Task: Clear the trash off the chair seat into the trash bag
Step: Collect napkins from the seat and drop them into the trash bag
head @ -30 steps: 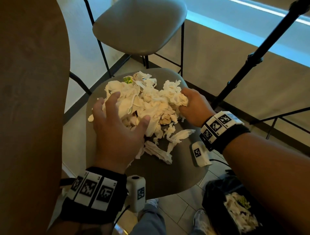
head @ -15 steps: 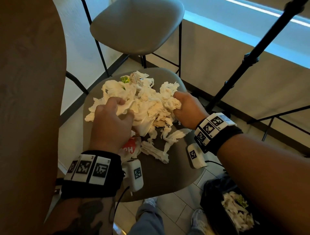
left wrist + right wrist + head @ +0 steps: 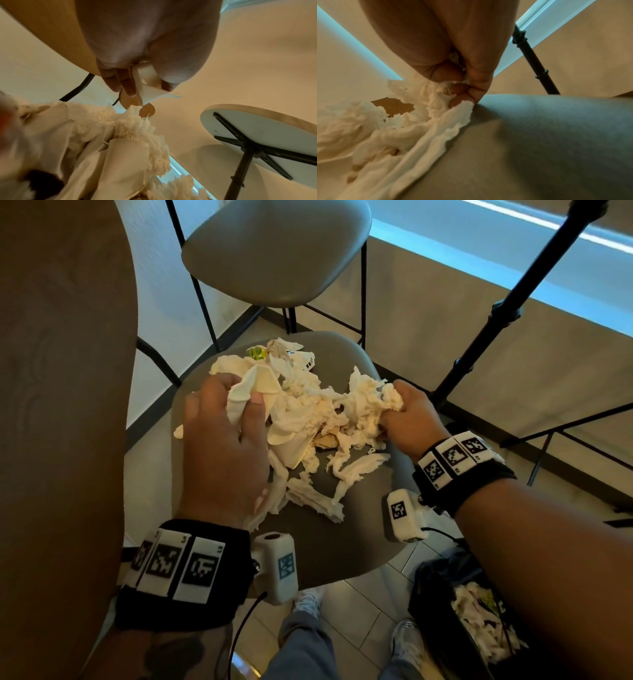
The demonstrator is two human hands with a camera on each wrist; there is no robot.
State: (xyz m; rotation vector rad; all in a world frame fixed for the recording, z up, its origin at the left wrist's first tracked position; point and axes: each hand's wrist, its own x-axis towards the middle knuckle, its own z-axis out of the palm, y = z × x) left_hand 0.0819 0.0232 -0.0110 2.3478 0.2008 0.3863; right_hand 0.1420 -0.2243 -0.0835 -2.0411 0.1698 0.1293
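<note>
A heap of crumpled white tissue and paper trash (image 3: 301, 412) lies on the grey chair seat (image 3: 342, 529). My left hand (image 3: 226, 440) grips the left side of the heap, fingers curled round a folded white piece (image 3: 145, 83). My right hand (image 3: 407, 419) grips a wad of torn tissue (image 3: 440, 105) at the heap's right side, close above the seat (image 3: 547, 135). A few torn strips (image 3: 318, 498) lie loose on the seat nearer me. The black trash bag (image 3: 442, 587) stands open on the floor at lower right, with white trash inside.
A second grey chair (image 3: 274, 251) stands just beyond. A brown table edge (image 3: 61, 371) fills the left. A black tripod pole (image 3: 507, 313) slants at the right. My legs and shoes (image 3: 308, 604) are on the tiled floor below the seat.
Both hands have closed on the heap and drawn it together. The left hand went from flat on the trash to a fist round it, and the pile has lifted slightly.
</note>
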